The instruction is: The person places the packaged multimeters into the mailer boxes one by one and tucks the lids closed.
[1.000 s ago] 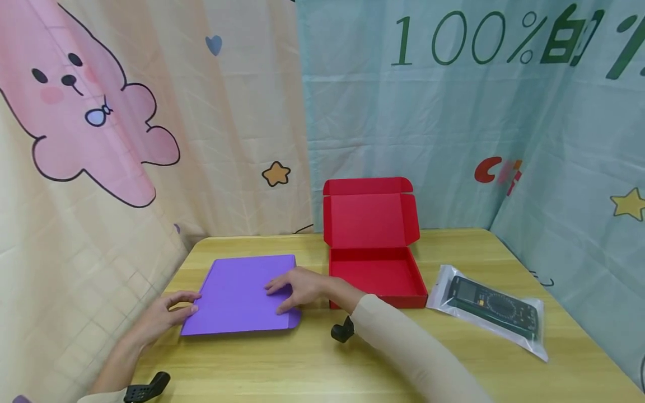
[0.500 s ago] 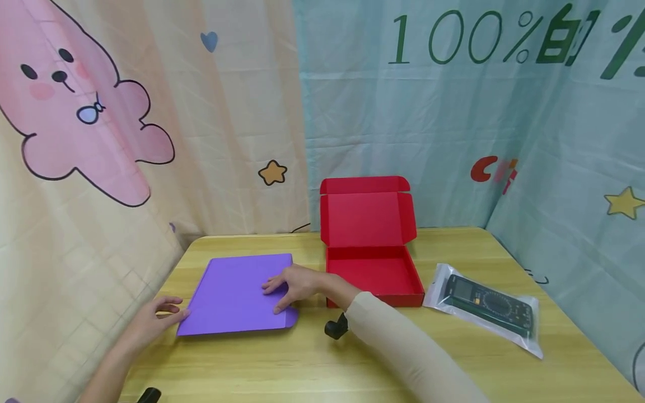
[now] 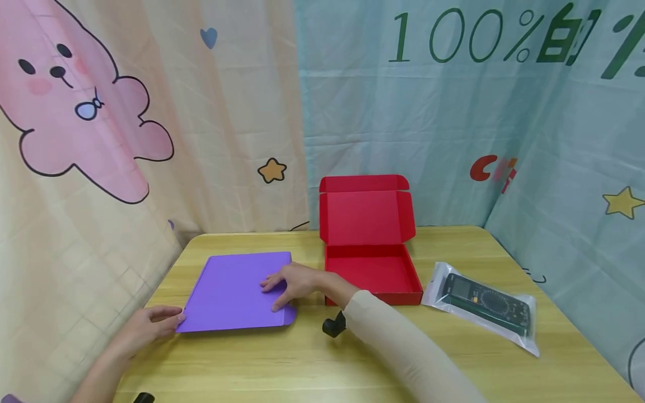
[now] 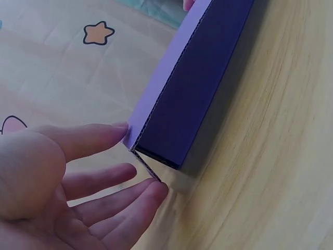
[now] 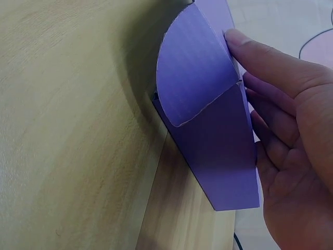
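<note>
A purple cardboard box (image 3: 234,291) lies on the left half of the table, its lid folded down over it. At its near left corner, my left hand (image 3: 143,330) has the thumb on the lid edge and a fingertip against a small side flap (image 4: 146,165). That flap stands between thumb and finger in the left wrist view. My right hand (image 3: 294,284) rests on the lid's right part with fingers spread. Below its thumb, a rounded purple flap (image 5: 195,67) sticks out at the box's right side.
Behind my right forearm, a red cardboard box (image 3: 373,271) stands with its lid raised. A multimeter (image 3: 486,302) in a clear plastic bag (image 3: 526,338) lies on the right of the wooden table (image 3: 282,369). Printed curtains (image 3: 242,112) enclose the back and sides.
My left hand has slid along the purple box's left edge toward its near corner. My right hand keeps its place on the lid. The whole head view has shifted slightly.
</note>
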Motion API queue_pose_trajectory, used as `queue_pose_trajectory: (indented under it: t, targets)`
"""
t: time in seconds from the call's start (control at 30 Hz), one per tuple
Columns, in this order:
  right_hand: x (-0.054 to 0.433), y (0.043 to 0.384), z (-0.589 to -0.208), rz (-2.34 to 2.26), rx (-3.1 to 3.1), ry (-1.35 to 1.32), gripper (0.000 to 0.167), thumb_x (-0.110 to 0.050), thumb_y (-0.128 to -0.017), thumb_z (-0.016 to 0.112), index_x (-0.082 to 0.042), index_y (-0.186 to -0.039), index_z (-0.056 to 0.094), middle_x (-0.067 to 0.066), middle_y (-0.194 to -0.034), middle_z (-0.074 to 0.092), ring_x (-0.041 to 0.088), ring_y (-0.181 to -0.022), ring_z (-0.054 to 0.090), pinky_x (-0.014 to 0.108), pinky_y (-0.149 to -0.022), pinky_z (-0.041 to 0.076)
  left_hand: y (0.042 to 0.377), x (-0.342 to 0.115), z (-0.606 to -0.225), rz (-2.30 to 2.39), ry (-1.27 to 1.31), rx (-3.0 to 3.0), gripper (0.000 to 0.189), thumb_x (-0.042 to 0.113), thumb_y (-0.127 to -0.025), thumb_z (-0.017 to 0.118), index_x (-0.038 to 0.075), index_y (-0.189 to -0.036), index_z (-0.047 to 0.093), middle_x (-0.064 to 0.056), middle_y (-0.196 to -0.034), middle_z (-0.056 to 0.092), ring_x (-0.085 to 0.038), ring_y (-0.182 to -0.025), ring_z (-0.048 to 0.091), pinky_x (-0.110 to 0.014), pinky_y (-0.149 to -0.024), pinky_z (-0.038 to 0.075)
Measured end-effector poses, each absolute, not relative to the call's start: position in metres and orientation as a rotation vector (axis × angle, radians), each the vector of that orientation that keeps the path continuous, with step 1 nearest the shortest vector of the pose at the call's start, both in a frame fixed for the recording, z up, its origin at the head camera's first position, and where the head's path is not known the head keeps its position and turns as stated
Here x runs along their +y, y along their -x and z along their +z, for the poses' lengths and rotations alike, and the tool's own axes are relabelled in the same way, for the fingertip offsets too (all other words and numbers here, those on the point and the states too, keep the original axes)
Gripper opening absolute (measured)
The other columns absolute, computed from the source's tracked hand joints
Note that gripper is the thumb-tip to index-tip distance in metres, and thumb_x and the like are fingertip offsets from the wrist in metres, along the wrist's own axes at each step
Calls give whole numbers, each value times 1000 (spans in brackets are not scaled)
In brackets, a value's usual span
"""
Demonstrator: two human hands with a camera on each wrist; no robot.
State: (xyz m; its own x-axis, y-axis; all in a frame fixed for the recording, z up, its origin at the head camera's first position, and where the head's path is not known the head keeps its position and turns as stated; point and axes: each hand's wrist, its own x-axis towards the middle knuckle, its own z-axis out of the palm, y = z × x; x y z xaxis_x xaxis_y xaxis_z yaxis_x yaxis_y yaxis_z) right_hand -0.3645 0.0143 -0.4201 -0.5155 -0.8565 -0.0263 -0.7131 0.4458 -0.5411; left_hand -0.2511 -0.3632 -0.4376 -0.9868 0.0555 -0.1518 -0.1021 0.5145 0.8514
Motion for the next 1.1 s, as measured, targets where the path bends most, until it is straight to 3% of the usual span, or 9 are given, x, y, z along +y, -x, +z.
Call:
queue_pose_trajectory:
  t: [0.3,0.63,1.1]
  targets:
    - [14,364,-422,-695,2390,1338,56,-34,-88,85,-16,-139,68,-7,-149,54,5,-146,34,22,-119,24,255,-363,-440,1520,20,2546,52,19,-101,69,-22,-131,55,-21,-121,69,-15,-95,71,-30,-85,59]
    - [14,363,-419,-692,2393,1326,56,-34,-88,85,-16,-139,68,-8,-149,54,5,-146,34,20,-118,24,258,-370,-442,1663,-34,2356,45,12,-102,66,-26,-125,57,-9,-109,72,-12,-93,71,-31,-84,60]
    - [15,360,-419,-715,2399,1327,56,-32,-87,86,-15,-137,69,-7,-148,55,5,-145,36,20,-117,25,260,-372,-446,1714,-56,2287,44,7,-102,64,-27,-127,53,-5,-106,72,-9,-93,70,-29,-84,59]
